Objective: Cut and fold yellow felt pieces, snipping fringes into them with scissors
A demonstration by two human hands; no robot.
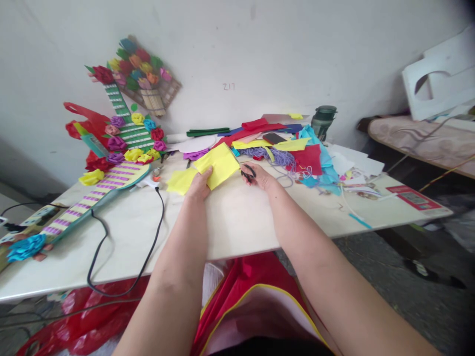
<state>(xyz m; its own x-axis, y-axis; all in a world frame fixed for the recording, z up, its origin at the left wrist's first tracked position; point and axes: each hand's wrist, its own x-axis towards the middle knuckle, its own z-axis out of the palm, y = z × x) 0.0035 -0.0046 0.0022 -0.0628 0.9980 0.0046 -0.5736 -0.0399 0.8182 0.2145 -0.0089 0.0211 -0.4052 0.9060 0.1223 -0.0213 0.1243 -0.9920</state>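
Above the white table (pixel 237 222), my left hand (pixel 201 185) grips a yellow sheet of crepe paper (pixel 218 165), thumb on top. Part of the yellow paper hangs to the left, beyond my fingers. In my right hand (pixel 258 177) is a pair of scissors with black handles (pixel 248 173), held at the right edge of the sheet. The blades lie along that edge and show only in small part. Behind the scissors rests a bundle of purple yarn (pixel 274 156).
Paper flowers decorate a green-striped panel (pixel 135 134) at the left, beside a glue bottle (pixel 92 143). A black cable (pixel 159 222) loops over the front edge. Colored paper (pixel 256 129), a dark phone (pixel 274 138) and a green bottle (pixel 323 121) stand or lie at the back.
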